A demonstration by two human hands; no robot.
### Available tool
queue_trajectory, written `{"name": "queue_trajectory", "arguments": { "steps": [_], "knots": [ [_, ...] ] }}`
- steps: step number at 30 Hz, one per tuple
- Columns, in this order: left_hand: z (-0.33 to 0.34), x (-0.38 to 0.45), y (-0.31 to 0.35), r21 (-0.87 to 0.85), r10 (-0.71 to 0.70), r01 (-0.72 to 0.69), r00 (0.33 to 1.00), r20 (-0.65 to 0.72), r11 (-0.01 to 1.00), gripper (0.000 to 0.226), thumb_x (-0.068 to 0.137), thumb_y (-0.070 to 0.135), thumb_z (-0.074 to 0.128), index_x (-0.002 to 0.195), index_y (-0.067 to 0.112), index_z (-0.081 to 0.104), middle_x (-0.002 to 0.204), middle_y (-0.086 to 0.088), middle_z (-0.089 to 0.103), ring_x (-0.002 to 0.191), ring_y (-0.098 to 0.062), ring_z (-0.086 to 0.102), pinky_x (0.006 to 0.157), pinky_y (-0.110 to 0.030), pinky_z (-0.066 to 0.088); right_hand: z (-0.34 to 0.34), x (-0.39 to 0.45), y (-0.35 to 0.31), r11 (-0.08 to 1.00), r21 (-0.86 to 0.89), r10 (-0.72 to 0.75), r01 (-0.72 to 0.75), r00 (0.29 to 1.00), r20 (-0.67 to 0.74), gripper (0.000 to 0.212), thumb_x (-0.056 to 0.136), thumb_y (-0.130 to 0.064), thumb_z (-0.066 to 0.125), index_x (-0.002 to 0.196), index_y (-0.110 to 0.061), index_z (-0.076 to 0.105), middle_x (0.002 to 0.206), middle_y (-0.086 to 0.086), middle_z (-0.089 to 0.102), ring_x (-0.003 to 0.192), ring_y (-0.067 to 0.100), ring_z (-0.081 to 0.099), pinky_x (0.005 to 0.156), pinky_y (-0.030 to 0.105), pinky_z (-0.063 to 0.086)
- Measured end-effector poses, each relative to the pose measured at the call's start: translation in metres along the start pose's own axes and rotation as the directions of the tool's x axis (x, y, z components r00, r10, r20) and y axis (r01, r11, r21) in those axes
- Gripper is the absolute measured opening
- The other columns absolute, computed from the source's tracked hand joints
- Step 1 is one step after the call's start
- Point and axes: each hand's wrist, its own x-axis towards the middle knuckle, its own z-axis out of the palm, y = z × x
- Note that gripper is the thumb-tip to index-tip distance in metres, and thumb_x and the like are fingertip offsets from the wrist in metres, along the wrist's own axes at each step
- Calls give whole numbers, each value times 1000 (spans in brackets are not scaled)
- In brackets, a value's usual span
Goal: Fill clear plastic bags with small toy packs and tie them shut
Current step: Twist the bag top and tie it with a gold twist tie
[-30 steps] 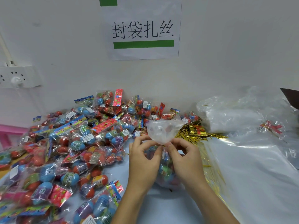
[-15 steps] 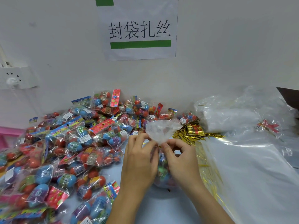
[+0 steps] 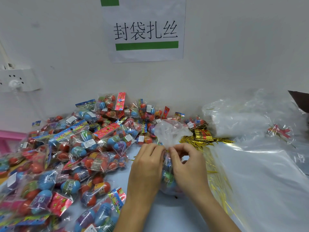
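Pinching the filled bag's gathered neck, both hands work a gold tie; the pile awaits along the desk's left edge.

A filled clear plastic bag stands upright on the worktop, its neck gathered, its crumpled top fanning out above. A gold twist tie sits at the neck. Loose toy egg packs are heaped left; gold ties lie right.
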Motion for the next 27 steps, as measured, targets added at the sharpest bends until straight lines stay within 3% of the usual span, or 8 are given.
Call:
{"name": "queue_trajectory", "arguments": {
  "steps": [7, 10, 13, 19, 23, 27],
  "knots": [
    [3, 2, 1, -28, -33, 32, 999, -23, 999, 33, 96, 20, 41, 85, 2, 66, 82, -8, 62, 77, -29, 58, 69, -35, 42, -1, -1, -1, 1000, 2, 2, -2, 1000, 11, 16, 90, -10, 71, 77, -19, 68, 73, -8, 65, 72, 6, 59, 63, 11, 41],
    [4, 2, 1, -66, -106, 104, 994, -19, 992, 32, 98, 21, 45, 84, 0, 64, 82, -10, 61, 79, -30, 56, 72, -38, 39, 0, -1, -2, 1000, -4, -1, 1, 1000, 21, 14, 90, -10, 71, 78, -18, 69, 73, -9, 65, 73, 5, 59, 64, 11, 40],
    [6, 0, 1, -113, -198, 195, 980, -21, 974, 20, 98, 9, 53, 82, 1, 62, 82, -7, 58, 80, -28, 54, 73, -33, 38, 1, -1, -2, 1000, -8, -4, 4, 1000, 21, 14, 90, -10, 71, 78, -18, 70, 73, -8, 65, 73, 5, 59, 64, 11, 40],
    [10, 0, 5, -324, -426, 396, 904, -28, 859, 21, 94, 11, 65, 74, 7, 66, 75, 1, 60, 78, -20, 56, 68, -26, 42, 1, -2, 0, 1000, 5, -8, 8, 1000, 16, 14, 90, -11, 71, 78, -19, 69, 72, -8, 64, 71, 6, 59, 63, 12, 41],
    [11, 0, 9, -503, -566, 483, 824, -16, 717, 23, 90, 8, 69, 67, 11, 70, 73, 2, 65, 73, -10, 61, 66, -18, 46, 1, -2, 1, 1000, 4, -9, 9, 1000, 13, 16, 90, -12, 71, 78, -21, 68, 71, -9, 64, 71, 6, 59, 61, 12, 41],
    [11, -1, 12, -566, -590, 487, 808, 2, 665, 15, 87, 10, 74, 73, 14, 77, 78, 6, 71, 77, -7, 67, 69, -21, 51, 0, -2, 1, 1000, 15, 4, -4, 1000, -9, 15, 91, -13, 71, 78, -19, 68, 70, -8, 65, 69, 6, 59, 61, 11, 41]
  ]
}}
